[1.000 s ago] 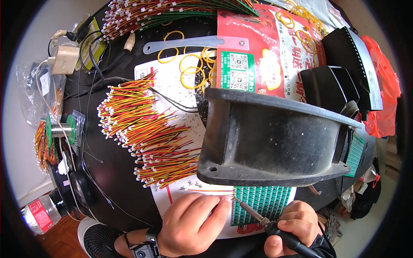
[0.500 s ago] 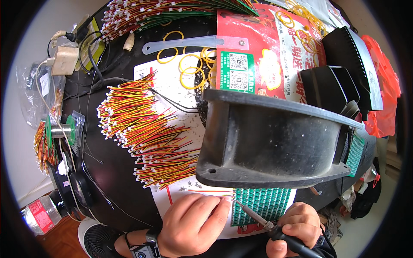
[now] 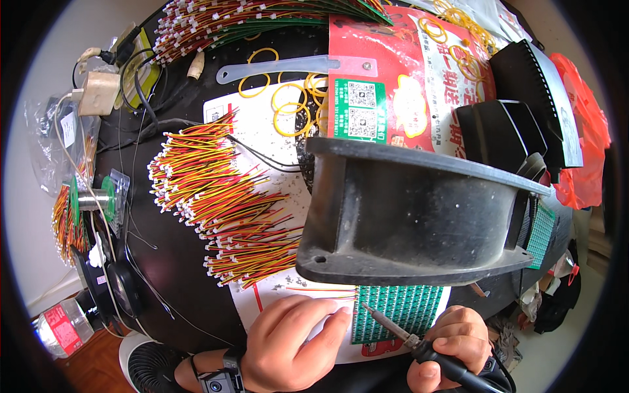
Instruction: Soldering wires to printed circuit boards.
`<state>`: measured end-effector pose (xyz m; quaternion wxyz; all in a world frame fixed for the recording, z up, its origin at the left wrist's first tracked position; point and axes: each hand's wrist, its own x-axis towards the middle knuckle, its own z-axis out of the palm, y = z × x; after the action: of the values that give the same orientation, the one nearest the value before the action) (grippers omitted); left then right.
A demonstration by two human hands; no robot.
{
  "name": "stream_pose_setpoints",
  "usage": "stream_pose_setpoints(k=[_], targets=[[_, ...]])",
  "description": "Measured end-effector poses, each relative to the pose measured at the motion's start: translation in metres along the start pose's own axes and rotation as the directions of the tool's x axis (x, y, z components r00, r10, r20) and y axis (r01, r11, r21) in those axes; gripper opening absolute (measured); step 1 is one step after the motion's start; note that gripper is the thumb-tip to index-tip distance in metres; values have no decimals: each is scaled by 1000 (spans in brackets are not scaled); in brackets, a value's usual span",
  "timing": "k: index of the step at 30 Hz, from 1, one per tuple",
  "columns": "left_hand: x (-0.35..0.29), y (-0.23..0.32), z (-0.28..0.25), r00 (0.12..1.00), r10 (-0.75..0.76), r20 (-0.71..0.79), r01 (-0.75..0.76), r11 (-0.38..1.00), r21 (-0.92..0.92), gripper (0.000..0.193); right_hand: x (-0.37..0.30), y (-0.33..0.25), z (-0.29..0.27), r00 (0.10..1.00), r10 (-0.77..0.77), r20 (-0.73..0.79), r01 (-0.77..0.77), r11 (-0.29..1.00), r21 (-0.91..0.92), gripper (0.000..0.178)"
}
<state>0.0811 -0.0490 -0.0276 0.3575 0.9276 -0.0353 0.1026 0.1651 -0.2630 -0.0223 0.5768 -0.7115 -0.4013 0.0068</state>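
Observation:
My right hand (image 3: 458, 344) grips the black handle of a soldering iron (image 3: 393, 327). Its tip points left, over the upper left part of a green panel of small circuit boards (image 3: 403, 311). Beside the panel's left edge, my left hand (image 3: 291, 344) is closed with bent fingers and thumb drawn together; what they pinch, if anything, is too small to make out. Thin red and yellow wires (image 3: 320, 289) run just beyond its fingertips to the panel's edge. Farther left and beyond lies a big heap of red, black and yellow wires with white connectors (image 3: 196, 177).
A large black fan housing (image 3: 419, 209) stands right behind the panel. Beyond it are a red printed sheet (image 3: 357, 52) and yellow rubber bands (image 3: 289, 118). A solder spool (image 3: 93, 199) and cables sit at the left; black boxes (image 3: 501, 134) stand at the right.
The soldering iron's tip has lifted slightly away from the panel's left edge, to the right. My left fingertips have shifted a little, away from the wires.

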Motion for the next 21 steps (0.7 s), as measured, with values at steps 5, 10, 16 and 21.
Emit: stream_pose_setpoints(k=[5,10,16,21], targets=[[-3,-1,1,1000,15,28,-15,1000,24,27,1,-2,-2,1000,21,22,-21,1000,2,26],[0,-1,1,999,26,44,-27,999,31,29,2,-1,-2,999,16,43,-17,1000,9,26],[-4,-3,0,997,21,71,-22,1000,6,29,5,-2,-4,997,23,71,-22,999,-28,26],[-3,-3,-1,998,22,66,-22,1000,4,29,5,-2,-2,997,31,68,-29,999,-26,27]])
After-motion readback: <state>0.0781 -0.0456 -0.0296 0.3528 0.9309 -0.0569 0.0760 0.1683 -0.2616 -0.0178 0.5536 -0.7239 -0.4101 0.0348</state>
